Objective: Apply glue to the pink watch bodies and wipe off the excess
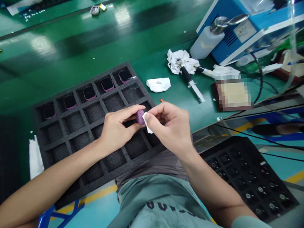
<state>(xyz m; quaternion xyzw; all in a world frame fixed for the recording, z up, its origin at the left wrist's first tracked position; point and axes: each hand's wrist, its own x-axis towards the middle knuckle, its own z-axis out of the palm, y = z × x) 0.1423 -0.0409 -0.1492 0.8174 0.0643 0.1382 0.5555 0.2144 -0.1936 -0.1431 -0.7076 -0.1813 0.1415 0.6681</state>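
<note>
My left hand pinches a small purple watch case between thumb and fingers, above a dark foam tray. A folded white wipe is pinched in my right hand and lies against the right side of the case. Beneath my hands the foam tray has rows of square pockets. Its far row holds several purple-rimmed watch cases with dark faces, one of them a watch case near the middle. The face of the case in my left hand is hidden.
A folded white cloth, a syringe and crumpled tissue lie right of the tray. Behind them stand a pump bottle and a blue machine. A second black tray sits low at right. Cables hang nearby.
</note>
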